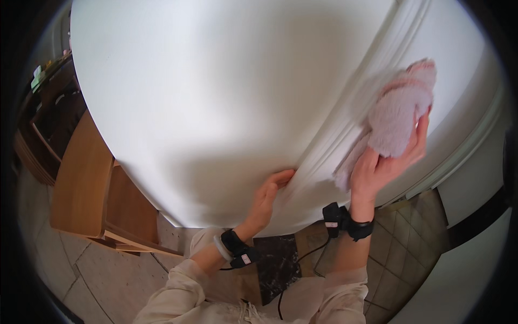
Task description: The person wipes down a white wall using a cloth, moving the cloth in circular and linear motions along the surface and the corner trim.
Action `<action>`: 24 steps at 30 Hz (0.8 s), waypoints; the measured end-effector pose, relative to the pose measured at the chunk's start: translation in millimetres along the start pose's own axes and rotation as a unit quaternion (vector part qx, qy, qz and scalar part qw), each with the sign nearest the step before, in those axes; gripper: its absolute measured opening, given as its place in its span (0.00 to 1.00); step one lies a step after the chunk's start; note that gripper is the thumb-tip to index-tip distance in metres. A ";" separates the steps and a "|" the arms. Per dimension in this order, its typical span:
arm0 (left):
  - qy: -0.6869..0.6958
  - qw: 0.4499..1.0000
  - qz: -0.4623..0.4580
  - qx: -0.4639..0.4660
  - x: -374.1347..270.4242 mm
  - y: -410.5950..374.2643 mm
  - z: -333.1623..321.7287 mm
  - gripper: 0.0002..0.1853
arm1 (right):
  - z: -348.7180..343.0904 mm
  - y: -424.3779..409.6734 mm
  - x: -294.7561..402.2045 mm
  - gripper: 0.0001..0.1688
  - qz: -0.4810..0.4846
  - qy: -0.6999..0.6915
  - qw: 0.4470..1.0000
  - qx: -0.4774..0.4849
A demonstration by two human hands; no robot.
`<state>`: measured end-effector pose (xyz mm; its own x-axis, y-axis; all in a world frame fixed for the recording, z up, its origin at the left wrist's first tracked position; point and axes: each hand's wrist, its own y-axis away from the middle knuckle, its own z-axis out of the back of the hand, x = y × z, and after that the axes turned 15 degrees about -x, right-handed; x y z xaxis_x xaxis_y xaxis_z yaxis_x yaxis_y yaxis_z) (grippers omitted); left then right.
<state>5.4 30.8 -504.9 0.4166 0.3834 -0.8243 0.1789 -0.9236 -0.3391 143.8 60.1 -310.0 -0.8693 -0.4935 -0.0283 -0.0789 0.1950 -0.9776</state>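
A pink fluffy cloth point(398, 117) is bunched in my right hand point(384, 166), against the white panelled surface to the right of a long raised moulding point(344, 117). Part of the cloth hangs down beside the palm. My left hand point(267, 200) holds nothing; its fingertips touch the white surface point(226, 121) by the lower part of the moulding, with the fingers loosely bent. Black straps with small devices circle both wrists, and dark cables run from them.
A wooden chair point(85, 174) stands at the left, close to the white surface's edge. Behind it is dark wooden furniture point(56, 117) with small items on top. Tiled floor point(97, 279) lies below, with a dark marbled strip point(277, 267). White curved surfaces border the right.
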 end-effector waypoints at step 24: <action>0.083 0.995 0.038 0.040 9.2 -1.6 15.1 0.43 | 59.8 106.3 45.3 0.16 0.333 0.126 0.897 0.261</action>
<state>-4.6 35.7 -518.8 0.5692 0.3017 -0.7648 0.0716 -0.9449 -0.3194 125.3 7.9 -427.6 -0.7265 -0.1941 -0.6592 0.6814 -0.0801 -0.7275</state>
